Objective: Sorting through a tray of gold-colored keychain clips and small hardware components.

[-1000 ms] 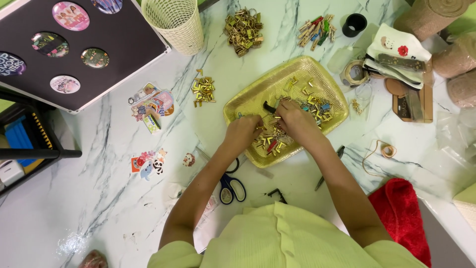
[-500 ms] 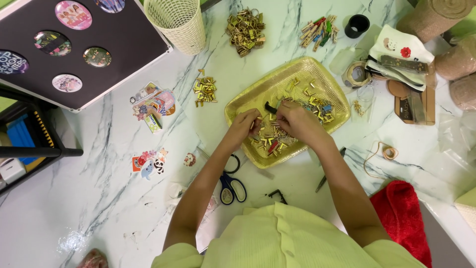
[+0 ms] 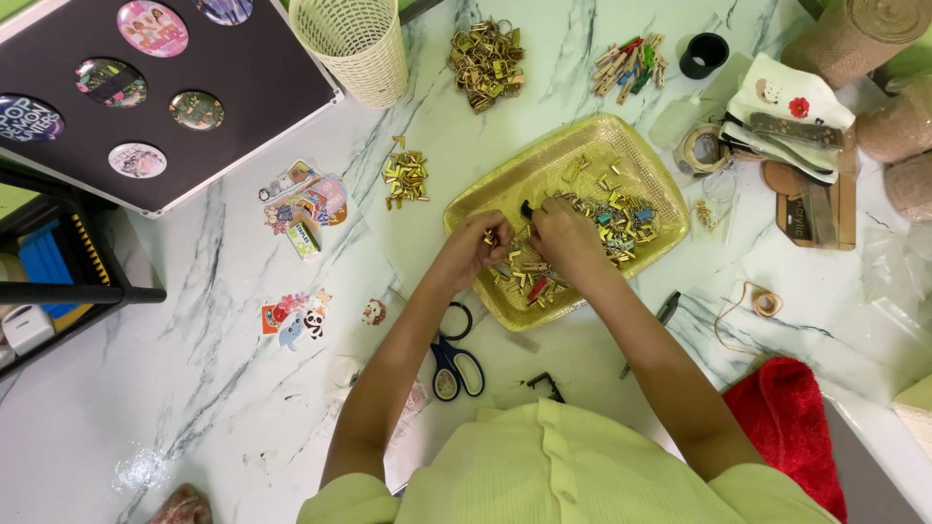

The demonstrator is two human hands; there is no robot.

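Both hands meet over the lower left part of a gold tray [image 3: 621, 136] in the middle of the frame. The left hand [image 3: 473, 250] is curled narrow, its fingertips pinched on a small gold clip [image 3: 490, 238] at the tray's left rim. The right hand [image 3: 561, 238] sits just beside it, fingers bent down into the heap of small metal clips [image 3: 607, 215]; whether it pinches one or only touches the pile I cannot tell, since the knuckles hide the fingertips.

The clips look like small stamped metal pieces, mostly gold with a few coloured ones: light, stiff and smooth, so likely slippery and prone to tangle with neighbours. Each seems best taken by its flat sides between thumb and forefinger, one at a time, as a broad grab would probably lift a clump.

The heap lies directly under and to the right of the fingers, inside the tray, touching the right hand. Other small piles lie apart on the marble table [image 3: 194, 388]: gold pieces [image 3: 405, 177] left of the tray, a larger gold pile [image 3: 485, 63] at top centre, and coloured pegs [image 3: 629, 63] to its right. Scissors [image 3: 454, 359] lie below the left forearm, a mesh basket [image 3: 354, 44] stands at upper left, and a red cloth [image 3: 786, 427] lies at lower right
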